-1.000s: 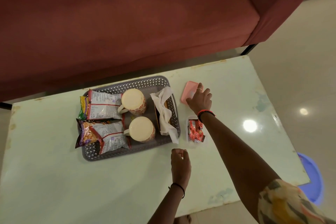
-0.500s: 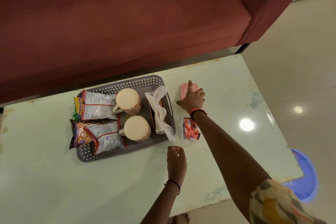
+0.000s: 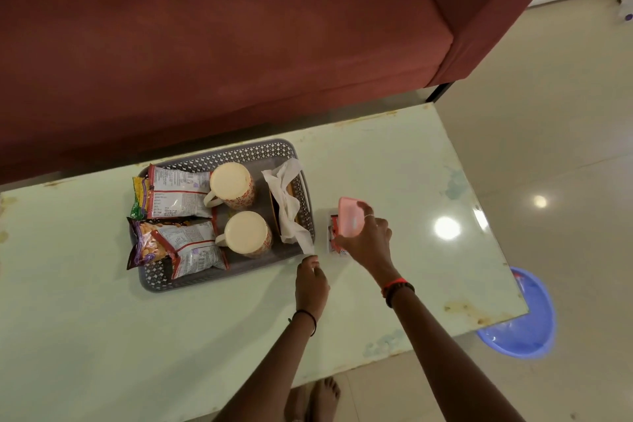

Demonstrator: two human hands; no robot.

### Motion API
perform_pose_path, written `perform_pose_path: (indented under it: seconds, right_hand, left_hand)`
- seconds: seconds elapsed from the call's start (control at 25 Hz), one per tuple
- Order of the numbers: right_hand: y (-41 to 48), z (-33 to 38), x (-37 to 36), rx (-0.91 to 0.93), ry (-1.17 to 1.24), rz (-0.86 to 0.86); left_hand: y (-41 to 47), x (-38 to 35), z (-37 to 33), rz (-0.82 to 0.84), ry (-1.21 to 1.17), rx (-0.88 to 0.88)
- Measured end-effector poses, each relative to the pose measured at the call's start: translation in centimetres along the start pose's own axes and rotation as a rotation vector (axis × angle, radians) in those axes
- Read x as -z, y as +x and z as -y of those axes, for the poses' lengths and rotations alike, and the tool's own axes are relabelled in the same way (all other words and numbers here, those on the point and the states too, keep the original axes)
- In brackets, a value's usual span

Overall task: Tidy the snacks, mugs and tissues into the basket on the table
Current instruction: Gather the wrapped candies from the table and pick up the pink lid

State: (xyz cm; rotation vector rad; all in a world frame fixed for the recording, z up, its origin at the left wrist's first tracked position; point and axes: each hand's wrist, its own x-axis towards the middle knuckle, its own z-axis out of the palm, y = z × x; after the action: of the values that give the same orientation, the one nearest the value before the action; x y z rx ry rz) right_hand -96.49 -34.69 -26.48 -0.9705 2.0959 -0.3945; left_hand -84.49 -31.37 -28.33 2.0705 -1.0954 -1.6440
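Observation:
A grey perforated basket (image 3: 219, 156) sits on the pale table (image 3: 102, 336). It holds two snack packets (image 3: 176, 195) (image 3: 178, 247) on its left, two cream mugs (image 3: 231, 185) (image 3: 247, 233) in the middle and white tissues (image 3: 287, 205) draped over its right wall. My right hand (image 3: 368, 240) grips a pink lid (image 3: 349, 216), lifted above a small box of red sweets (image 3: 334, 233) just right of the basket. Resting on the table by the basket's front right corner is my left hand (image 3: 310, 279), fingers curled, its tips next to the tissue's end.
A dark red sofa (image 3: 239, 44) runs along the far side of the table. A blue plastic tub (image 3: 524, 315) stands on the tiled floor beyond the table's right front corner. A bare foot (image 3: 322, 397) shows below the near edge.
My right hand has picked the pink lid up off the table and brought it nearer, over the box of red sweets. My left hand has stayed by the basket's corner.

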Motion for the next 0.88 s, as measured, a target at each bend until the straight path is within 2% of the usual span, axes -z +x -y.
perform_pose_path:
  seconds: [0.36,0.88]
  right_hand:
    - [-2.5,-0.8,-2.3,0.138,-0.279,-0.101]
    - [-1.7,-2.0,-1.8,0.234,-0.368,-0.041]
  left_hand:
    - [0.3,-0.6,-0.3,0.021,-0.018,-0.050]
    - [0.9,-1.6,-0.9,-0.094,-0.085,-0.038]
